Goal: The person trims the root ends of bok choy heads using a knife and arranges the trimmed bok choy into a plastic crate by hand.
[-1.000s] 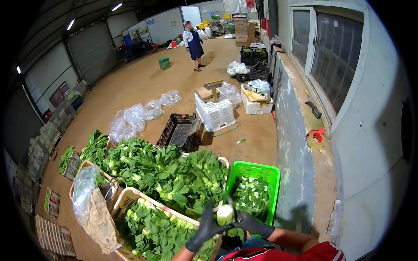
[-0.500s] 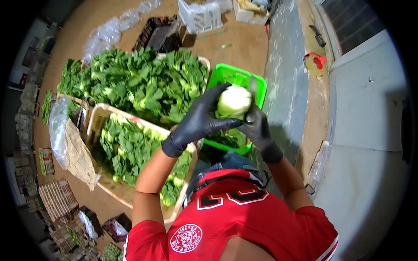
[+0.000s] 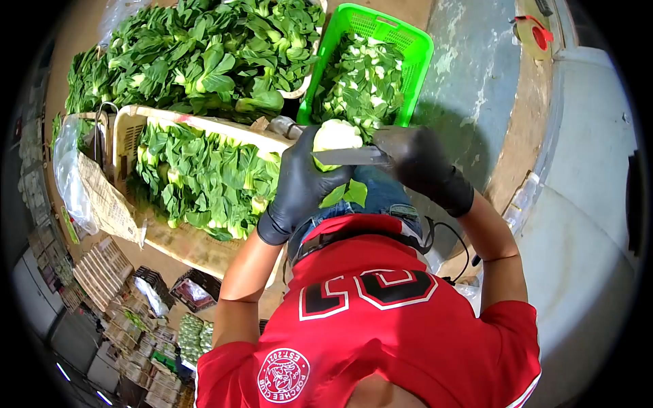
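My left hand (image 3: 299, 182), in a black glove, is closed around a head of bok choy (image 3: 337, 136). The pale base of the head faces up, and a few green leaves hang out below my fingers. In my black-gloved right hand (image 3: 418, 162) is a knife (image 3: 348, 157), its handle hidden by my fingers. The flat blade lies across the near side of the bok choy, pointing left toward my left hand. Just beyond both hands stands a bright green basket (image 3: 416, 68) with many trimmed bok choy pieces in it.
A cream crate (image 3: 197, 121) of bok choy stands at my left, with a big heap of leafy bok choy (image 3: 204, 58) behind it. Plastic and paper wrapping (image 3: 102, 197) hangs at the crate's left end. A wall ledge (image 3: 527, 136) runs along the right, with red tape (image 3: 541, 35) on it.
The view has tilted down and nearer. The bok choy and both hands are closer to my body. The knife, upright beside the head before, now lies level across it.
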A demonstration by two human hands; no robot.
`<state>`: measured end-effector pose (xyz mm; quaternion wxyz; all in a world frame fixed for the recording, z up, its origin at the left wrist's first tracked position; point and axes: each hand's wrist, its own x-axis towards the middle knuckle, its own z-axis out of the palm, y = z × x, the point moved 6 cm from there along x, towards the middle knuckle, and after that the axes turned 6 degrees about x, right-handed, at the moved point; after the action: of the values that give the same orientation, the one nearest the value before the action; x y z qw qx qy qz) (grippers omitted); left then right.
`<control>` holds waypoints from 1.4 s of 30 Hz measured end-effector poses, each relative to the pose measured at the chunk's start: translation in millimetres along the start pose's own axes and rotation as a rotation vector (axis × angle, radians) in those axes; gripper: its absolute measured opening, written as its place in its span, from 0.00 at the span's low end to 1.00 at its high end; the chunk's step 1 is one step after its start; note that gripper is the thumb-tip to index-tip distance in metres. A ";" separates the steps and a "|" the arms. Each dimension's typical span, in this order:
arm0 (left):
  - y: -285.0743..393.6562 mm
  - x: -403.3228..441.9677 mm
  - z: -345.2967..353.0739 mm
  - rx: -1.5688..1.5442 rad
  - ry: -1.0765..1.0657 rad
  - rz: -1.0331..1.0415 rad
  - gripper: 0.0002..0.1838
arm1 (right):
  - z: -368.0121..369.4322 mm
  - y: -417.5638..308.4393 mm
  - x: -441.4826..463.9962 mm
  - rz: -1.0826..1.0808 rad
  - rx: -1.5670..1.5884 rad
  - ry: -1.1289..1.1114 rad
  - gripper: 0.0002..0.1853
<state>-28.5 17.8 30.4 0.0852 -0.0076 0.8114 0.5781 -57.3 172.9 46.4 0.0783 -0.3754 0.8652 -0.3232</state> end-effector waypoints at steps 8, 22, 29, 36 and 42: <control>-11.7 20.7 33.9 -0.072 -0.149 -0.013 0.33 | 62.7 143.9 -77.8 0.897 0.322 -0.224 0.15; -49.3 93.8 61.6 0.043 -0.275 -0.115 0.18 | 14.0 103.1 -42.4 0.398 1.091 0.082 0.27; -47.3 66.2 79.7 -0.020 -0.313 -0.134 0.29 | 26.7 115.9 -37.3 0.645 0.931 0.352 0.21; -65.7 25.1 78.4 -0.697 -0.359 -0.471 0.20 | 29.9 100.3 -5.3 0.341 0.803 0.183 0.18; -99.5 4.3 65.4 -1.050 -0.483 -0.669 0.22 | 37.4 73.3 15.2 0.555 0.779 -0.355 0.20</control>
<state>-13.2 46.7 -84.2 0.4243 -0.1698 0.3342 0.8243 -97.8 180.9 -26.4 0.4412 -0.1235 0.7208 -0.5201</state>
